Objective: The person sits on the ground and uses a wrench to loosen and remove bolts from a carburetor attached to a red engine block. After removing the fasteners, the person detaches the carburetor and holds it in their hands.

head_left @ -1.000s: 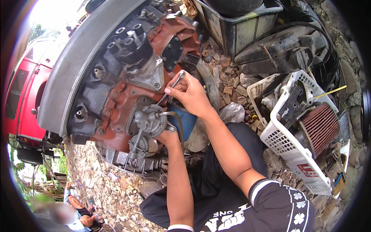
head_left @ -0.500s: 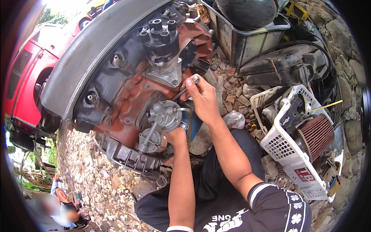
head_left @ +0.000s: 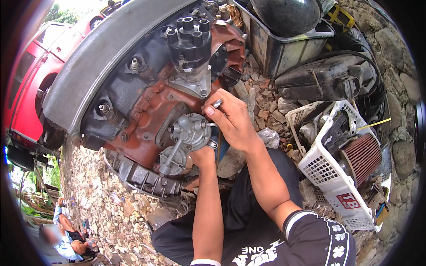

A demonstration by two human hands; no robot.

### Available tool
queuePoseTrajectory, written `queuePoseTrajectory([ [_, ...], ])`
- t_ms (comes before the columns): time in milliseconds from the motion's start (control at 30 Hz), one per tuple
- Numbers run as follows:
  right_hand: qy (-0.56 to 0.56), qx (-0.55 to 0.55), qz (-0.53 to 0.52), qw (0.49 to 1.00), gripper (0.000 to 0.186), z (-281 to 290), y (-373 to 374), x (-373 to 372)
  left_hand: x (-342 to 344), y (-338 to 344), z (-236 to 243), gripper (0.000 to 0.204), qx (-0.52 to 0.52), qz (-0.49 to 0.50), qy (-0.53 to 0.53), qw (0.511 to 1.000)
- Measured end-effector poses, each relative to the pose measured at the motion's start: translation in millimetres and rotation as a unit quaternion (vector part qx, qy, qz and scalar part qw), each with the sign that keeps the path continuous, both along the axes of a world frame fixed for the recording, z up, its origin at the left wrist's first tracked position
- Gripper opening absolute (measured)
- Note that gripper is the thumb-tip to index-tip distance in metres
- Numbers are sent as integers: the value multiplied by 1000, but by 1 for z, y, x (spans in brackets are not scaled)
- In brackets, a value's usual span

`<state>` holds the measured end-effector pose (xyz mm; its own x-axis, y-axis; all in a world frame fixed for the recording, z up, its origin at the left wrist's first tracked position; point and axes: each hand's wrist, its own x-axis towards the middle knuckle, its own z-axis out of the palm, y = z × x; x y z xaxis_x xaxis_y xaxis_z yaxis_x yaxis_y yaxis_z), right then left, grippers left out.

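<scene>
A grey metal fuel pump point(head_left: 188, 133) with two round parts sits against the side of a red-brown and black engine point(head_left: 146, 111). My left hand point(head_left: 202, 157) reaches up behind and under the pump and supports it, its fingers mostly hidden by it. Just right of the pump, my right hand point(head_left: 233, 119) is closed around a slim metal wrench point(head_left: 217, 103). One bright end of the wrench sticks out above the thumb; the rest is hidden in the hand. The black distributor cap point(head_left: 191, 48) rises from the engine above both hands.
At right, a white plastic crate point(head_left: 326, 159) holds a pleated red-brown filter point(head_left: 361, 153) and other parts. A black tank point(head_left: 319, 77) and a grey bin point(head_left: 293, 48) lie behind it. Stony ground point(head_left: 106, 213) spreads left. Another person point(head_left: 69, 235) sits far left, near a red vehicle point(head_left: 37, 84).
My right hand has shifted slightly down and left, nearer the pump. The wrench has turned in the fingers, and its shaft toward the engine no longer shows. My left hand stays at the pump.
</scene>
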<state>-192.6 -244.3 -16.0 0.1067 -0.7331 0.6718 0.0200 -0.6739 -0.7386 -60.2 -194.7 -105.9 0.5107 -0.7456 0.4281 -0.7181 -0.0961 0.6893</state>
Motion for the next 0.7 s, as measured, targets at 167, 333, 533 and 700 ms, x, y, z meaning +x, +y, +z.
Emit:
queuePoseTrajectory([
  [167, -164, 209, -33, 964, 28, -20, -2, -5, 3, -2, -12, 36, -85, 24, -90, 992],
  [333, -326, 308, 124, 885, 30, -52, -23, -5, 2, -1, -9, 33, -43, -9, -43, 998],
  [533, -367, 408, 122, 827, 28, -54, -22, 7, 4, 0, -5, 33, -60, -16, -53, 997],
  [700, -336, 391, 67, 855, 26, -49, -18, 10, 2, 2, -4, 34, -35, -14, -41, 998],
])
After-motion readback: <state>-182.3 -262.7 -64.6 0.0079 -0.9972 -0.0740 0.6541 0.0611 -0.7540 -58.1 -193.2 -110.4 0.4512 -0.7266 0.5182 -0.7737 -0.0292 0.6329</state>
